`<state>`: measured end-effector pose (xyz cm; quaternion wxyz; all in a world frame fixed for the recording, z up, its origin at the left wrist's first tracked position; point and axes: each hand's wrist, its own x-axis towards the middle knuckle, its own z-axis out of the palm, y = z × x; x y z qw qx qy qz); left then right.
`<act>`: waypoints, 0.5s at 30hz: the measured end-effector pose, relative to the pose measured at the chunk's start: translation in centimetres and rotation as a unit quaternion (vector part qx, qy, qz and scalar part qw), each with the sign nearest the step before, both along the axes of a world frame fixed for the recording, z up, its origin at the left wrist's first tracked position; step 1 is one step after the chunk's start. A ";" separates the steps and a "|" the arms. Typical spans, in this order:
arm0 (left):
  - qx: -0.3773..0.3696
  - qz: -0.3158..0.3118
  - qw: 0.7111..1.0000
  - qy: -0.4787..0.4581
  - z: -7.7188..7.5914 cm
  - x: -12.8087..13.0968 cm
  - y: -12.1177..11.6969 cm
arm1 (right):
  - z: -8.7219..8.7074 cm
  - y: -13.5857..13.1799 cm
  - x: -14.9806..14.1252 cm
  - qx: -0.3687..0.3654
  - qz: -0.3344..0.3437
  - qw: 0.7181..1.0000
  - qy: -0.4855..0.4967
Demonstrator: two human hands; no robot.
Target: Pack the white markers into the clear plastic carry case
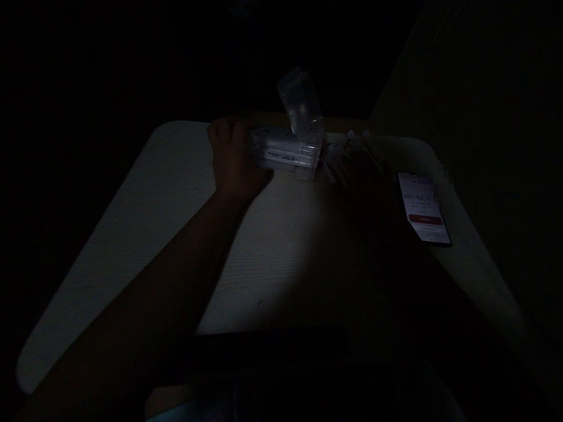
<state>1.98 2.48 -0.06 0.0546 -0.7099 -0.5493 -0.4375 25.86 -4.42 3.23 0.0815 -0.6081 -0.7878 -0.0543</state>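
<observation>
The scene is very dark. My left hand (pixel 233 155) reaches across a pale table (pixel 167 205) and is closed around the left end of a clear plastic box (pixel 288 153) that lies on its side. The box's clear lid (pixel 300 104) stands flipped up above it. My right hand (pixel 358 176) is a dark shape just right of the box, among several pale pen-like sticks (pixel 341 153); its fingers are lost in shadow.
A phone (pixel 424 206) with a lit screen lies face up near the table's right edge. A dark object (pixel 264 346) lies along the table's near edge. Beyond the table everything is black.
</observation>
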 end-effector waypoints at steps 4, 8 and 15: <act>-0.005 -0.011 1.000 -0.008 0.1 0.0 0.0 | 0.0 0.1 -1.5 -0.020 0.041 0.999 -0.016; -0.008 -0.001 1.000 0.003 0.1 0.0 0.1 | -0.9 0.5 -2.2 -0.002 0.047 0.999 -0.019; -0.014 -0.017 1.000 -0.016 0.1 -0.1 0.0 | -1.5 1.1 -1.9 0.009 0.051 0.998 -0.018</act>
